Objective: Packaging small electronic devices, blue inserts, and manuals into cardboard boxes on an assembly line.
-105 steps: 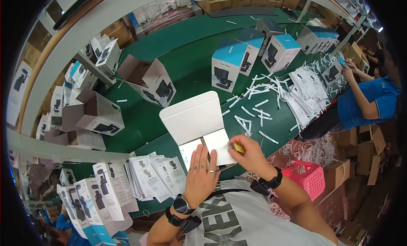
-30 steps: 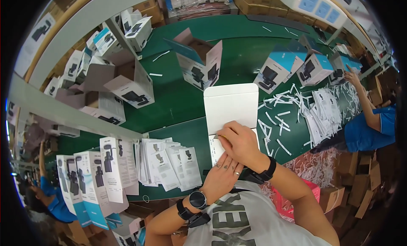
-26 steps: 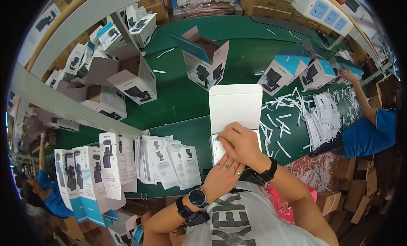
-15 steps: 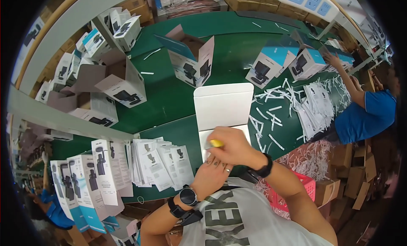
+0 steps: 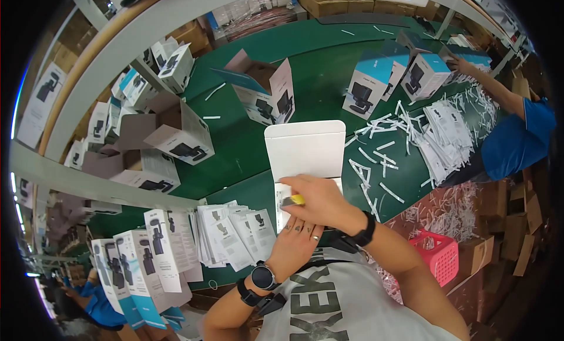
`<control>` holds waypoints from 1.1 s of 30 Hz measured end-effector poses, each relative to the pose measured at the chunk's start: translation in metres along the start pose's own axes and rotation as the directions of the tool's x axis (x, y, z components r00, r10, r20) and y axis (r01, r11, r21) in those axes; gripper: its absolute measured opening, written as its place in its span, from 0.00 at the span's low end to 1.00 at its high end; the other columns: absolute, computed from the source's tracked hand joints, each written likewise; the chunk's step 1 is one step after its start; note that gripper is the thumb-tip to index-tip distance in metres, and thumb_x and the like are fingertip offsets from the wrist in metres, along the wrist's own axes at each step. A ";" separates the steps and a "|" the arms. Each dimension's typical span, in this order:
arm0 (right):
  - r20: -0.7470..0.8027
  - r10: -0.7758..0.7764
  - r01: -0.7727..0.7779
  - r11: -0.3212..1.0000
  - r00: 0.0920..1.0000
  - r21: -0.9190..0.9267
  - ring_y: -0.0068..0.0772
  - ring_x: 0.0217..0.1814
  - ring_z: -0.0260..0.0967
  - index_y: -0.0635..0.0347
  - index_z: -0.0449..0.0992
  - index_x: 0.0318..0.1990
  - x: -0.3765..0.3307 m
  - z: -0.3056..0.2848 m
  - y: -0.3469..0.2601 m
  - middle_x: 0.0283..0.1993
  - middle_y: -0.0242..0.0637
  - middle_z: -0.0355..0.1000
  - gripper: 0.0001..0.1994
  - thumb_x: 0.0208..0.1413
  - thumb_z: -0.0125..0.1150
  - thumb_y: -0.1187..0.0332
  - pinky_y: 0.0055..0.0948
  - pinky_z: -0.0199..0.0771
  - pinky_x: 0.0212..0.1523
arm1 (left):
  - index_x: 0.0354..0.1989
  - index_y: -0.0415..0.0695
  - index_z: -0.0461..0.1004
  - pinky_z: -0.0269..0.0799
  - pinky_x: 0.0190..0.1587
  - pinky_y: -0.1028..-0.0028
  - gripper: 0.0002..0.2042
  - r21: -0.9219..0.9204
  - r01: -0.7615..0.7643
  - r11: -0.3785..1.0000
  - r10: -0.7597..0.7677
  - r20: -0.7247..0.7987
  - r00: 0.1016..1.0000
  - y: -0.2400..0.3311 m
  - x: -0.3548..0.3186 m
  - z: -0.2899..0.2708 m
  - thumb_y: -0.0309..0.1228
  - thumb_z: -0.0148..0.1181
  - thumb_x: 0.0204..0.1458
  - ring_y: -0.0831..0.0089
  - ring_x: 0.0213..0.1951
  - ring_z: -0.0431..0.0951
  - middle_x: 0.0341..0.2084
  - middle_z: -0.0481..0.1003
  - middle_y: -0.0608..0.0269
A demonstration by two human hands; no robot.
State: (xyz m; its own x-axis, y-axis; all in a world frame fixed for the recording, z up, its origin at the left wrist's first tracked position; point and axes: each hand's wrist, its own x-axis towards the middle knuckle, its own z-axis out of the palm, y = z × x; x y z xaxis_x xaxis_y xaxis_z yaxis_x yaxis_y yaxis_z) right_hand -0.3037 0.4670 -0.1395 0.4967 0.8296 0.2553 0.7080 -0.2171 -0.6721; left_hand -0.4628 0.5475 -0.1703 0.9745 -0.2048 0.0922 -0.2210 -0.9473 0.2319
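Observation:
In front of me lies a white box [image 5: 305, 156] with its lid raised at the far side. My right hand [image 5: 322, 204] is over the box's near part, its fingers closed round a small yellow tool [image 5: 298, 199] with a greyish end. The kind of tool is mostly hidden by the fingers. My left hand [image 5: 295, 242] lies with fingers stretched at the box's near edge, just below the right hand. Behind the two hands, most of the box's inside is hidden.
Printed leaflets [image 5: 232, 235] lie left of the box, with upright printed cartons [image 5: 157, 247] beyond. An open carton [image 5: 262, 97] stands behind. Paper strips [image 5: 385, 159] and a leaflet pile [image 5: 445, 132] lie right, near a co-worker's arm [image 5: 496, 88]. A pink basket [image 5: 437, 257] sits below.
The view has tilted a little, so the surroundings sit lower and farther right. My right hand has shifted slightly on the box, and more of the tool's greyish end shows. The left hand stays at the near edge.

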 end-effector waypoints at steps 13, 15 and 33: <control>-0.163 0.113 -0.130 0.987 0.980 -0.096 0.29 0.37 0.76 0.62 0.77 0.61 -0.064 -0.135 0.048 0.46 0.39 0.80 0.18 0.65 0.62 0.75 0.28 0.76 0.41 | 0.70 0.33 0.66 0.54 0.77 0.55 0.31 -0.017 -0.040 0.999 0.038 -0.111 0.993 -0.010 -0.004 -0.012 0.30 0.59 0.56 0.48 0.76 0.60 0.75 0.60 0.42; -0.254 0.260 -0.198 0.949 0.932 0.248 0.26 0.37 0.76 0.63 0.77 0.62 -0.049 -0.110 0.034 0.48 0.38 0.81 0.17 0.68 0.60 0.73 0.27 0.76 0.41 | 0.71 0.33 0.65 0.54 0.77 0.55 0.32 -0.055 -0.048 0.997 0.043 -0.092 0.995 -0.012 -0.006 -0.020 0.31 0.61 0.56 0.48 0.76 0.60 0.75 0.60 0.42; 0.174 -0.415 0.376 0.900 0.893 0.219 0.42 0.43 0.77 0.54 0.81 0.49 0.004 -0.046 -0.037 0.47 0.36 0.78 0.11 0.60 0.68 0.68 0.37 0.73 0.46 | 0.58 0.40 0.75 0.73 0.54 0.68 0.18 -0.959 -0.013 0.284 -0.398 -0.129 0.908 -0.032 -0.036 -0.020 0.30 0.69 0.61 0.69 0.50 0.77 0.49 0.79 0.60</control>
State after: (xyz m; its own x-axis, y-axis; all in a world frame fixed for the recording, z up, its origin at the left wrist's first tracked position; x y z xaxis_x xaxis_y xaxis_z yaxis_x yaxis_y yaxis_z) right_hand -0.3054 0.4545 -0.0818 0.0625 0.9203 0.3863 0.7144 0.2290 -0.6612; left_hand -0.4919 0.5902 -0.1616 0.9679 0.2225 0.1169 -0.1131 -0.0300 0.9931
